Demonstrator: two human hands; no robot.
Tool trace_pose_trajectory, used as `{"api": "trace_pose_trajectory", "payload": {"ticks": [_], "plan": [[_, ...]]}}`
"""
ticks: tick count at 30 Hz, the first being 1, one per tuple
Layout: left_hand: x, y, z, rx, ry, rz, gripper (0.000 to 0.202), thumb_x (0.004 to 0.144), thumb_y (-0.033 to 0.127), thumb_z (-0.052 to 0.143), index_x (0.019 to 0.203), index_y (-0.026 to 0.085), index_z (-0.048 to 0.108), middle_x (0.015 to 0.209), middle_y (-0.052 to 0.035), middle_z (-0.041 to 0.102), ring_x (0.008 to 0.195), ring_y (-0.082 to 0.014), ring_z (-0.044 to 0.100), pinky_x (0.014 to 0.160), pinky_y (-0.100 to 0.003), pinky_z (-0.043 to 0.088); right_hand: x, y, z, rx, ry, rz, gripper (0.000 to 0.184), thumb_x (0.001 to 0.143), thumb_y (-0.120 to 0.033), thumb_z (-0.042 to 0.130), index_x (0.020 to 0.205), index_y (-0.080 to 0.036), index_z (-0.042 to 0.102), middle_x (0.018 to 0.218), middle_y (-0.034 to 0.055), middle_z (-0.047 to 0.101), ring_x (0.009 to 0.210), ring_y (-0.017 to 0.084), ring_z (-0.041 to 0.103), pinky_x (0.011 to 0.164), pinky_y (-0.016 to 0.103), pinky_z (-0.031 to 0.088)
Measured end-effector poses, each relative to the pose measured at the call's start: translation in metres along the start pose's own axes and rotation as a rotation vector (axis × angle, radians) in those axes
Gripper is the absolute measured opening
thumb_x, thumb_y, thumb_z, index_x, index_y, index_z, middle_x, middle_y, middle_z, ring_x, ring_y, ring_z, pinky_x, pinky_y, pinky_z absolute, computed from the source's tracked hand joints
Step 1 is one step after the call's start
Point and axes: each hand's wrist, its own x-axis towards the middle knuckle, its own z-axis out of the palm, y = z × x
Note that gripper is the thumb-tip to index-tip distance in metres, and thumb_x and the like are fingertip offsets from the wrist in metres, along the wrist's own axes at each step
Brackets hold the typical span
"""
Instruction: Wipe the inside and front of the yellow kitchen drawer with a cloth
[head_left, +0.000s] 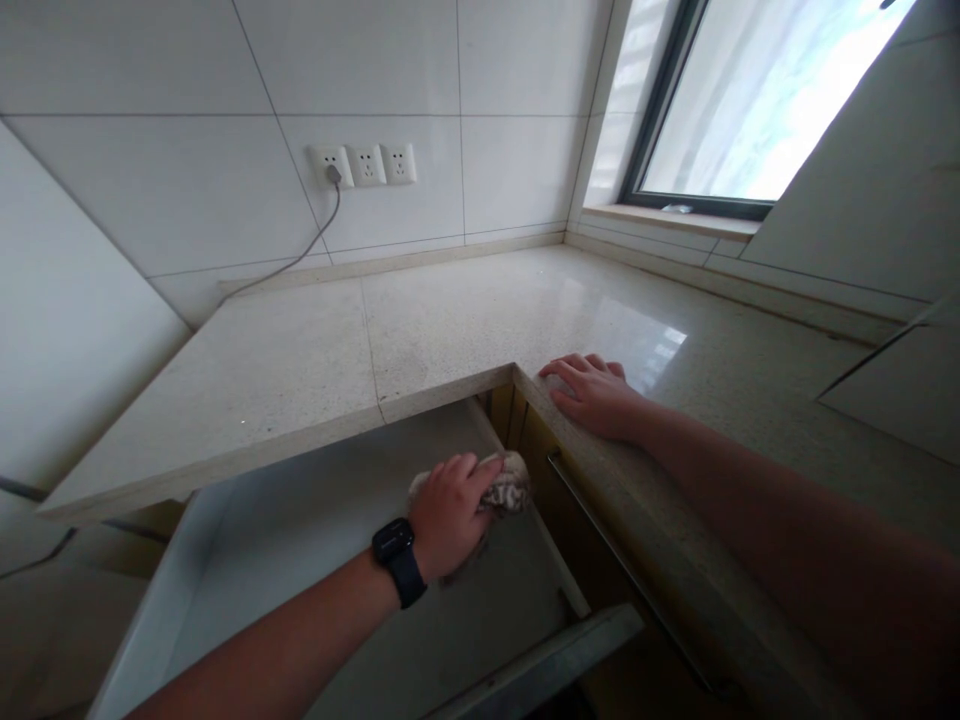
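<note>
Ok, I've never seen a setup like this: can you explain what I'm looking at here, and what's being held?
There is no machine here: these are a person's two bare hands, seen by a camera worn on the head, looking forward and down. The left hand, with a dark smartwatch on its wrist, grips a crumpled, patterned cloth at the right side of an open drawer. The right hand holds nothing; it rests on the pale speckled countertop, near the inner corner. Behind, a grey cord runs from a wall socket down to the countertop's far left.
</note>
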Motion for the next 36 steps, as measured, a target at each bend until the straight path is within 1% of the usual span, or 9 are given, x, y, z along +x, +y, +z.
{"api": "trace_pose_trajectory", "payload": {"ticks": [4, 8, 12, 16, 21, 27, 31, 34, 36], "plan": [[0.033, -0.003, -0.011, 0.073, 0.093, 0.028, 0.055, 0.091, 0.03, 0.058, 0.144, 0.031, 0.043, 0.112, -0.0042, 0.057, 0.107, -0.0237, 0.051, 0.093, -0.037, 0.045, 0.001, 0.001, 0.001, -0.003, -0.001, 0.002, 0.039, 0.094, -0.044, 0.04, 0.127, -0.033, 0.057, 0.133, 0.0083, 0.058, 0.12, 0.036, 0.049, 0.097, 0.059, 0.033], [0.072, -0.018, 0.012, 0.141, 0.036, -0.089, 0.054, 0.092, 0.031, 0.055, 0.144, 0.033, 0.043, 0.114, -0.0066, 0.058, 0.105, -0.0256, 0.057, 0.088, -0.038, 0.048, 0.0, 0.001, 0.001, 0.001, -0.002, 0.002, 0.038, 0.094, -0.045, 0.04, 0.126, -0.033, 0.057, 0.133, 0.0083, 0.058, 0.12, 0.035, 0.048, 0.096, 0.059, 0.034], [0.093, -0.029, 0.037, 0.092, 0.041, -0.176, 0.069, 0.086, 0.046, 0.062, 0.148, 0.03, 0.037, 0.12, -0.0104, 0.059, 0.104, -0.0285, 0.062, 0.085, -0.037, 0.051, 0.0, 0.001, 0.001, -0.001, 0.0, -0.002, 0.039, 0.094, -0.046, 0.04, 0.127, -0.034, 0.056, 0.134, 0.0078, 0.058, 0.12, 0.036, 0.048, 0.096, 0.059, 0.034], [0.098, -0.03, 0.037, 0.071, 0.021, -0.206, 0.069, 0.082, 0.055, 0.066, 0.141, 0.03, 0.043, 0.118, -0.0091, 0.063, 0.097, -0.0287, 0.067, 0.077, -0.036, 0.052, 0.0, 0.001, 0.001, -0.006, 0.002, 0.0, 0.038, 0.094, -0.046, 0.04, 0.127, -0.034, 0.056, 0.134, 0.0077, 0.058, 0.119, 0.036, 0.049, 0.097, 0.059, 0.034], [0.088, -0.016, 0.028, 0.117, -0.027, -0.119, 0.047, 0.087, 0.049, 0.061, 0.129, 0.029, 0.052, 0.112, -0.0054, 0.068, 0.095, -0.0276, 0.068, 0.075, -0.036, 0.053, 0.0, 0.001, 0.0, -0.003, -0.001, 0.002, 0.039, 0.094, -0.045, 0.04, 0.127, -0.033, 0.057, 0.134, 0.0083, 0.058, 0.119, 0.036, 0.048, 0.097, 0.059, 0.034], [0.04, 0.032, 0.03, 0.099, -0.087, 0.098, 0.063, 0.082, 0.052, 0.067, 0.136, 0.028, 0.047, 0.123, -0.0066, 0.065, 0.094, -0.028, 0.067, 0.074, -0.038, 0.055, 0.0, -0.001, 0.0, -0.003, -0.002, 0.011, 0.039, 0.093, -0.044, 0.041, 0.127, -0.033, 0.057, 0.134, 0.0084, 0.058, 0.119, 0.036, 0.049, 0.098, 0.059, 0.033], [0.007, 0.061, 0.03, 0.041, -0.192, 0.261, 0.059, 0.082, 0.056, 0.064, 0.132, 0.027, 0.051, 0.122, -0.0074, 0.065, 0.092, -0.0282, 0.067, 0.073, -0.039, 0.055, 0.0, -0.001, -0.001, -0.002, -0.008, 0.006, 0.04, 0.093, -0.045, 0.04, 0.127, -0.033, 0.057, 0.134, 0.0092, 0.058, 0.118, 0.036, 0.049, 0.097, 0.059, 0.033], [-0.003, 0.068, 0.029, 0.023, -0.224, 0.313, 0.06, 0.083, 0.054, 0.064, 0.134, 0.027, 0.049, 0.121, -0.0071, 0.067, 0.092, -0.0281, 0.067, 0.074, -0.04, 0.056, 0.0, -0.001, -0.001, -0.005, -0.007, 0.001, 0.041, 0.093, -0.045, 0.04, 0.128, -0.033, 0.057, 0.134, 0.0094, 0.058, 0.118, 0.036, 0.049, 0.097, 0.059, 0.034], [0.0, 0.063, 0.027, 0.044, -0.224, 0.295, 0.065, 0.082, 0.053, 0.067, 0.138, 0.029, 0.045, 0.116, -0.0067, 0.068, 0.092, -0.0282, 0.068, 0.074, -0.039, 0.055, -0.001, 0.0, -0.001, -0.005, -0.008, -0.001, 0.041, 0.093, -0.045, 0.039, 0.129, -0.033, 0.057, 0.134, 0.0092, 0.057, 0.119, 0.036, 0.049, 0.097, 0.058, 0.034]]}}
